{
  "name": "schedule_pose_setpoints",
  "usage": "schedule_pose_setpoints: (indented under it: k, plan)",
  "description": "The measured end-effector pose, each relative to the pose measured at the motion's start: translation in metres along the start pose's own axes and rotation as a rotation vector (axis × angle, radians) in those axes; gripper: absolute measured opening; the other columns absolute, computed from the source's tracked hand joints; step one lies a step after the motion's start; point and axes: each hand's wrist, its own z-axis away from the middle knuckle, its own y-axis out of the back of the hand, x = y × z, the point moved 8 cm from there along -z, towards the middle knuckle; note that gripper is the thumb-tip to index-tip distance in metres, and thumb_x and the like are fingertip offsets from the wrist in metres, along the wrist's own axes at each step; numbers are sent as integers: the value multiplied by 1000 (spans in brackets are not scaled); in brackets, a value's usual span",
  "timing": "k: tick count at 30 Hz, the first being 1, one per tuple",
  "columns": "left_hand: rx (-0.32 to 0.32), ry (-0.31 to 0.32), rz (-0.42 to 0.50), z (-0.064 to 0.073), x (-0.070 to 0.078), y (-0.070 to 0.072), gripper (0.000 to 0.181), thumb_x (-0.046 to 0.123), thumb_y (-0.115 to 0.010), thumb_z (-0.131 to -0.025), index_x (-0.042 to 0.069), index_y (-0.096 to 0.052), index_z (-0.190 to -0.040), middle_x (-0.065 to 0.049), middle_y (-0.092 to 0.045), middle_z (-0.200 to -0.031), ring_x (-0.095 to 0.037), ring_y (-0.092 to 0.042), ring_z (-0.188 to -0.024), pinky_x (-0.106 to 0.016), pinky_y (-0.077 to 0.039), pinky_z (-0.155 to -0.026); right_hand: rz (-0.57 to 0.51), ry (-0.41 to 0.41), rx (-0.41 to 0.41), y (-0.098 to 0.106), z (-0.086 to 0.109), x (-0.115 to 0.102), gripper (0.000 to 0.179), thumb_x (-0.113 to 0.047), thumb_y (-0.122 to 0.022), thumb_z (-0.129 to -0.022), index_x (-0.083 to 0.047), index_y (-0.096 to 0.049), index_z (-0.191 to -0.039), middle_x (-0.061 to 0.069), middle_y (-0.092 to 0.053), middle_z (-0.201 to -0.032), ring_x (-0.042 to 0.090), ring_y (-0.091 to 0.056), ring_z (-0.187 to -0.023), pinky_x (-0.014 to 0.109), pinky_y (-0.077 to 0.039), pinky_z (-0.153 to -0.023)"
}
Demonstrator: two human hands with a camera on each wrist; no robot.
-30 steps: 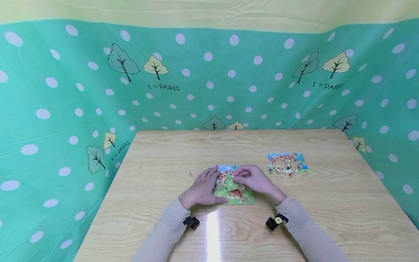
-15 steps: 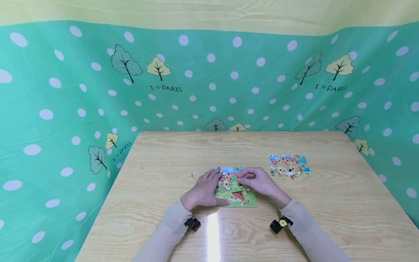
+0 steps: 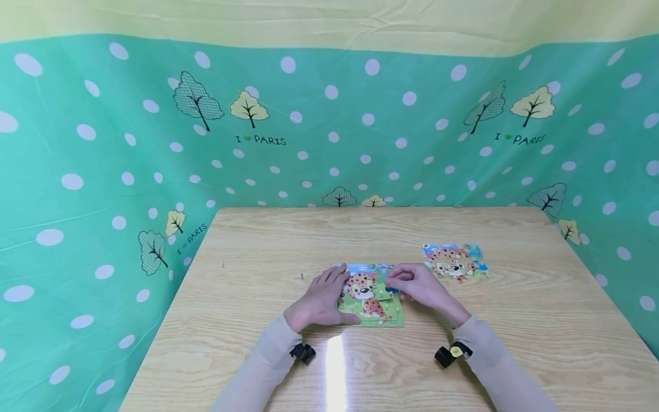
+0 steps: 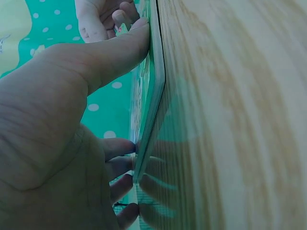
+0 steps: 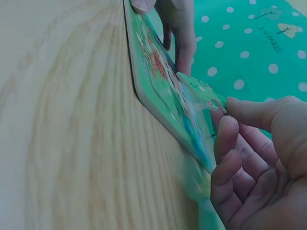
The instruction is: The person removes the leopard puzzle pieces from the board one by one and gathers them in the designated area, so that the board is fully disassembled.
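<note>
A puzzle board (image 3: 393, 318) with a spotted leopard cub picture lies on the table in the head view. My left hand (image 3: 320, 298) rests on its left side, thumb across the front edge and fingers along the left edge. Between thumb and fingertips, my right hand (image 3: 419, 286) pinches a green puzzle piece (image 3: 382, 292) over the board's right part. In the right wrist view this piece (image 5: 201, 91) is tilted, its lower end close to the board's face. The left wrist view shows the board's rim (image 4: 157, 79) under my left thumb.
Behind and to the right, several joined puzzle pieces (image 3: 453, 263) form a leopard face with an uneven edge. The wooden table (image 3: 268, 240) is bounded by a dotted green cloth (image 3: 329, 154) at the back and sides. Small dark specks mark the tabletop's left part.
My right hand has moved rightward with the pinched puzzle piece, from the board's middle to its right part, uncovering the cub's face. My left hand stays on the board.
</note>
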Motion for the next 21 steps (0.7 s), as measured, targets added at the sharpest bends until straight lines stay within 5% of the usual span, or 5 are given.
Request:
schedule_pose_setpoints:
  k: [21]
  plan:
    - [-7,17,10,1,-1,-1,114,62,-82,-85,6,-28,-168,-12,-15,-180,-37,-17,-165,-57,-22,-134,49,-47,86,42,15,24,35,-32,-75,-101,-1,-72,-118,4,-76,-89,13,-61,-64,24,-52,-55]
